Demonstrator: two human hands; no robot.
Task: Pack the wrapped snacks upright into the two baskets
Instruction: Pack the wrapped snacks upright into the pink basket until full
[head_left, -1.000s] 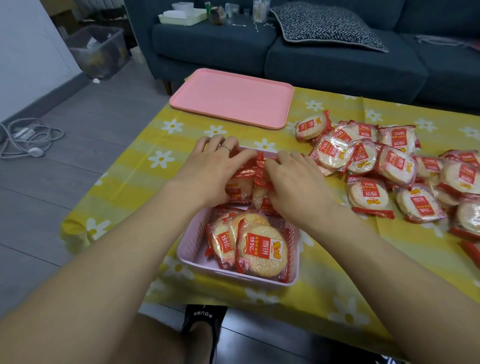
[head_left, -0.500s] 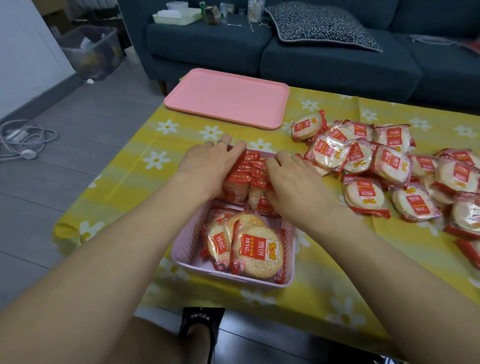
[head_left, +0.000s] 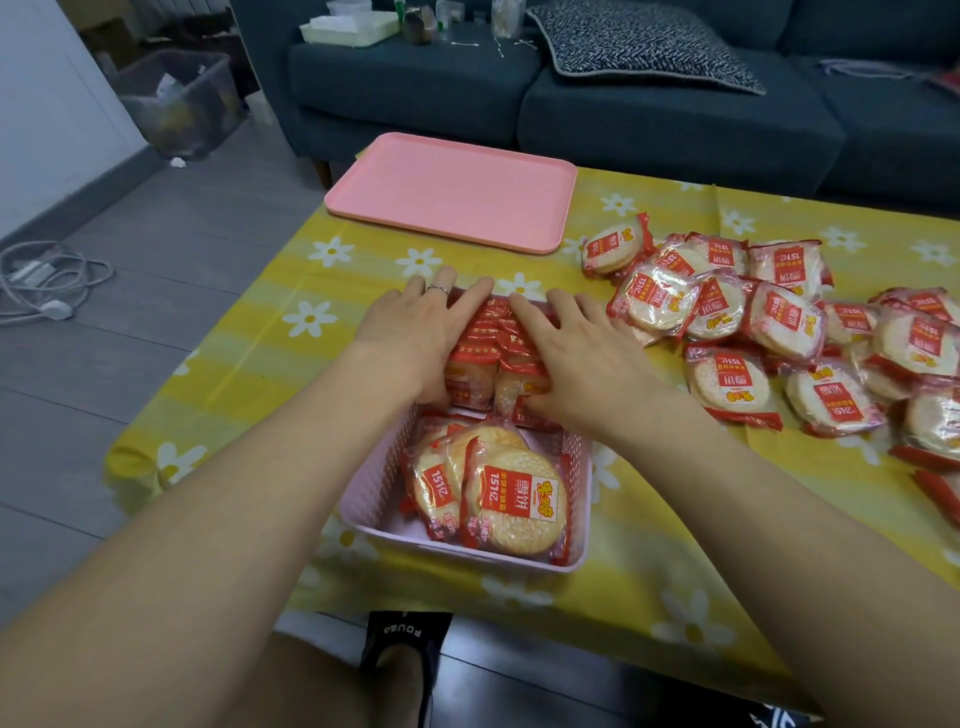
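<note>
A pale pink basket (head_left: 374, 483) stands near the table's front edge with a few wrapped rice-cracker snacks (head_left: 511, 499) leaning upright in it. Just behind it a second basket is mostly hidden under my hands; it holds a tight row of upright snacks (head_left: 493, 345). My left hand (head_left: 415, 332) lies on the row's left side, fingers stretched to the far rim. My right hand (head_left: 571, 358) lies on the row's right side, fingers straight and pressing the packets. A loose pile of snacks (head_left: 779, 332) covers the table to the right.
An empty pink tray (head_left: 452, 192) lies at the table's far edge on the yellow flowered cloth (head_left: 244, 364). A dark blue sofa (head_left: 675, 114) stands behind the table. A cable (head_left: 47, 280) lies on the grey floor at the left. My foot (head_left: 405, 654) shows below the table edge.
Both hands have slid further over the row of snacks in the far basket, and their fingers now lie flatter, reaching to its far rim.
</note>
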